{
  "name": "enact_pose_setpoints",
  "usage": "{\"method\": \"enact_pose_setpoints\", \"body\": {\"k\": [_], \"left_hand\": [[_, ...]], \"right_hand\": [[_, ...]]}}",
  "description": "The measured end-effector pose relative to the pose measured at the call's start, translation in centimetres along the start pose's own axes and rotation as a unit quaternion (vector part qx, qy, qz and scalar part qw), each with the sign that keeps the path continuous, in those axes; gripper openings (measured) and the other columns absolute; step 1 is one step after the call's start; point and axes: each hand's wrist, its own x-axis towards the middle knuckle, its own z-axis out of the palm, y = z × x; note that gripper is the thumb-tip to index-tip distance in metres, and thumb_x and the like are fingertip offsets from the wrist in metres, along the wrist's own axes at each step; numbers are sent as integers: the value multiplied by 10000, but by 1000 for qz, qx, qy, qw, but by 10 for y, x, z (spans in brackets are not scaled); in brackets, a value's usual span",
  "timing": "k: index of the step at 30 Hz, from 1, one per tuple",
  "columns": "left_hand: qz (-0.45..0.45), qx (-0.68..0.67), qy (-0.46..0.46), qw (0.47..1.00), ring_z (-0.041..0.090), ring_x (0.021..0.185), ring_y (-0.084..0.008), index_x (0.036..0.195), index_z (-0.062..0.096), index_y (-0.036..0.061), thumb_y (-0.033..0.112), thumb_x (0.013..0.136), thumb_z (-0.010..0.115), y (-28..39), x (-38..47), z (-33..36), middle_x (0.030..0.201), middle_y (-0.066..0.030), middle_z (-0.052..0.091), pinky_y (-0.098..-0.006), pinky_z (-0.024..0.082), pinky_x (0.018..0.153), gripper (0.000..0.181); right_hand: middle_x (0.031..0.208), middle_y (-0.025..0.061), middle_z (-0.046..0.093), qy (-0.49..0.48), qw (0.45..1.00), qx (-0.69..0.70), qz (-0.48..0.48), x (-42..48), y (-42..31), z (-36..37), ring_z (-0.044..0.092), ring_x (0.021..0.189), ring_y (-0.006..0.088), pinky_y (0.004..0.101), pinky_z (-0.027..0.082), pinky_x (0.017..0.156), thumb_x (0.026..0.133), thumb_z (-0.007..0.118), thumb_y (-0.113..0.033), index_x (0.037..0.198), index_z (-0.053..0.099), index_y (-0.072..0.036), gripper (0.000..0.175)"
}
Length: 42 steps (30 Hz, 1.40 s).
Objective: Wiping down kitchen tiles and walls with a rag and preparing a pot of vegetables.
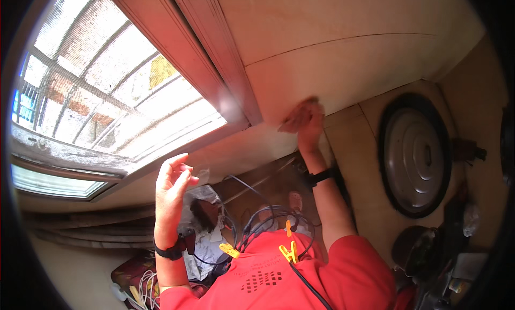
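My right hand (312, 125) presses a brownish cloth (297, 116) against the pale tiled wall (342, 76), just right of the window's frame corner; both are blurred. Raised in front of the window, my left hand (173, 185) has its fingers loosely curled and apart, with nothing in it. The barred window (100, 80) with its reddish frame (181, 36) fills the upper left. Black bands sit on both wrists. Dark cables (261, 215) hang before my red shirt (257, 269), where yellow clips (289, 251) are fastened.
A large round metal lid (414, 157) with a dark rim stands at the right, near a dark pot (414, 245). Low on the left are a dark curtain (96, 225), a patterned cloth bundle (132, 269) and white cables (147, 290). Crumpled white paper or plastic (203, 253) lies below my left hand.
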Motion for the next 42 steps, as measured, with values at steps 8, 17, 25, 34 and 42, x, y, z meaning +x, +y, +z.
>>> {"method": "enact_pose_setpoints", "body": {"k": [8,17,25,34,42], "left_hand": [[19,-10,-16,1000,612,857,-129,1289,522,-9,87,933,603,-10,30,10,1004,-42,553,-273,508,817,377],[19,-30,-32,999,625,888,-155,1245,523,-11,92,934,614,-26,46,19,1041,-74,573,-284,516,822,341],[4,-35,-43,998,606,897,-144,1263,508,6,44,924,602,-22,37,18,1004,-54,558,-286,526,825,354],[-12,-31,-38,999,611,859,-140,1257,517,7,81,927,613,-30,22,0,961,-42,557,-285,530,806,352],[-11,-39,-58,997,617,839,-133,1222,536,16,86,930,618,-24,23,10,951,-37,571,-273,530,789,311]], "right_hand": [[1006,205,579,-28,911,-335,-238,9,-75,-7,551,914,415,498,467,807,863,609,-12,1182,563,-18,322],[955,203,568,-83,964,-208,-146,22,-114,-6,516,952,422,496,440,824,835,601,1,1034,597,-25,201],[912,159,548,-76,958,-237,-144,-5,-39,1,510,878,350,452,419,773,867,577,-11,958,582,-39,95],[940,146,576,-29,989,-91,-112,39,-153,7,509,798,340,432,448,759,869,539,5,934,617,-68,125],[709,83,566,58,995,-66,-40,17,-41,-6,531,641,204,358,423,588,940,520,-82,853,588,-70,111]]}}
